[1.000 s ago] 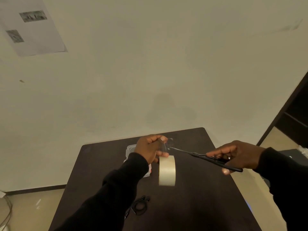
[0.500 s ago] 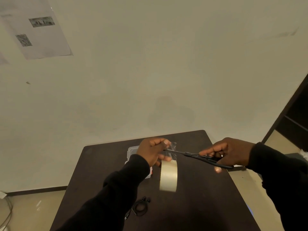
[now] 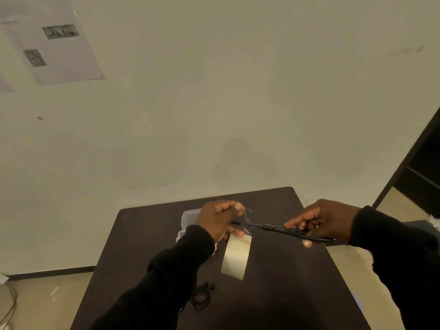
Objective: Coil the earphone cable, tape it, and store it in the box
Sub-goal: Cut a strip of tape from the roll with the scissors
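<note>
Coiling appears done: the coiled earphone cable (image 3: 202,298) lies untaped near the tabletop's (image 3: 281,277) front edge. Left hand (image 3: 220,222) pinches the tape strip (image 3: 246,214) above the hanging tape roll (image 3: 235,257); right hand (image 3: 321,221) grips scissors (image 3: 273,227), cutting. Taping and storage in the clear box (image 3: 189,214) remain.

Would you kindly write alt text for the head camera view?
Over a dark table, the left hand holds a strip pulled from a tape roll while the right hand brings black scissors across it. Coiled black earphones lie nearer; a clear box sits behind.
</note>
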